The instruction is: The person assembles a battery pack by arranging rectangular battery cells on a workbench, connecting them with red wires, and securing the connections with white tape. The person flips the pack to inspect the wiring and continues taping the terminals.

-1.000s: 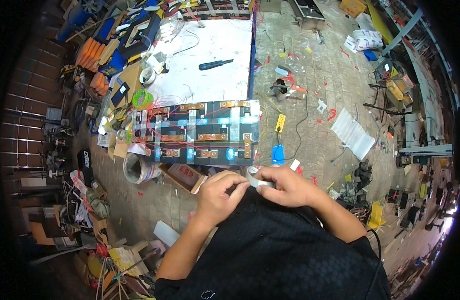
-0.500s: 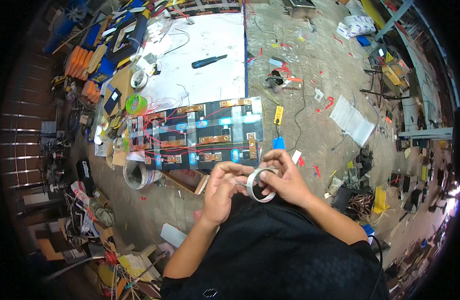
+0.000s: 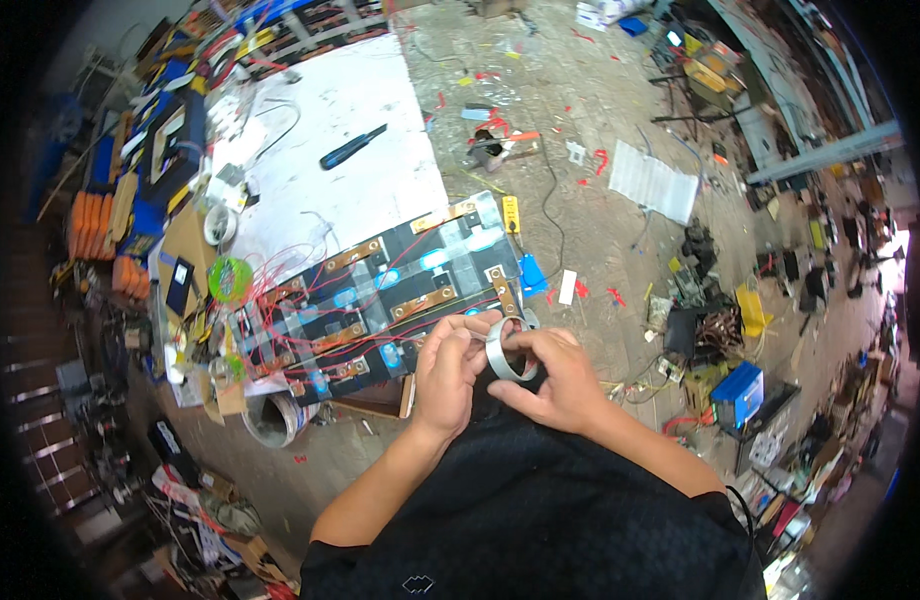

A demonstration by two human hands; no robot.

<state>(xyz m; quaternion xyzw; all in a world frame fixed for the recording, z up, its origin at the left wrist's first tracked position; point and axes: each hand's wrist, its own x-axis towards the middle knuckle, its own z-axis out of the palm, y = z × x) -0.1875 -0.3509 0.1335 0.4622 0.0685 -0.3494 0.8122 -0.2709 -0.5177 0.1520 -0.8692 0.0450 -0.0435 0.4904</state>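
My right hand (image 3: 555,385) grips a roll of clear tape (image 3: 502,352) held upright in front of my chest. My left hand (image 3: 445,370) touches the roll's left rim, fingertips picking at its outer edge. Just beyond the hands lies a battery pack (image 3: 370,300) with blue cells, copper bus bars and red wires, partly covered by clear tape strips. It rests on the concrete floor.
A white board (image 3: 350,170) with a blue-handled screwdriver (image 3: 352,147) lies beyond the pack. A green tape roll (image 3: 230,278) and a white roll (image 3: 218,225) sit to the left among tools and orange parts. A blue box (image 3: 737,390) and scrap lie at right.
The roll of tape has been raised and turned upright between both hands; the view has tilted, so the pack and board appear shifted up and rotated.
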